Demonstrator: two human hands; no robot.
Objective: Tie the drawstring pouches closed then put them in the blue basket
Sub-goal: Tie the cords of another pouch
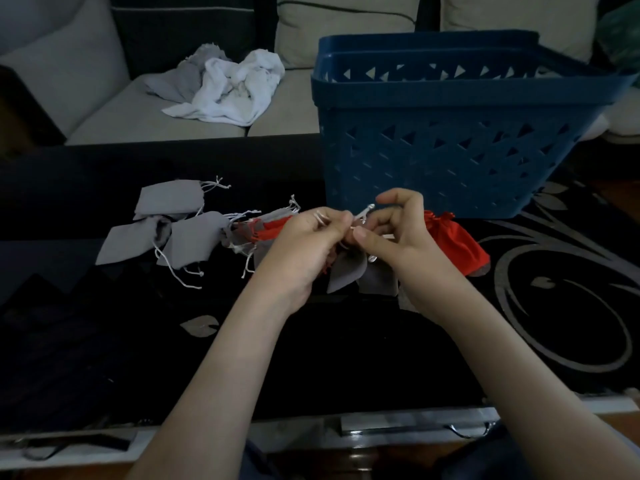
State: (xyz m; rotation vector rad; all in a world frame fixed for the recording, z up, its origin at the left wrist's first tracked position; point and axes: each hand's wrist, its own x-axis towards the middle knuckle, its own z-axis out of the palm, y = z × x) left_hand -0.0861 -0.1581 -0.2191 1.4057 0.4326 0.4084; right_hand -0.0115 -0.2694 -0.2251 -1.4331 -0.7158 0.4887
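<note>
Both hands meet at centre: the left hand [304, 237] and right hand [398, 233] each pinch the white drawstring [364, 213] of a grey pouch [346, 268] hanging just below them. On the dark desk [86, 341], the blue basket [450, 161] stands at one o'clock, loose grey pouches [194, 237] lie at nine o'clock, and a red pouch [460, 247] at three.

Black table [104, 341] w/ silver leaf & swirl pattern, mostly its right part. Behind table: light grey sofa [138, 123]. On the seat just past table's far edge: crumpled white cloth [235, 88] touching grey cloth [176, 81]. Further back: pale cushion [346, 26], dark cushion [180, 32].
</note>
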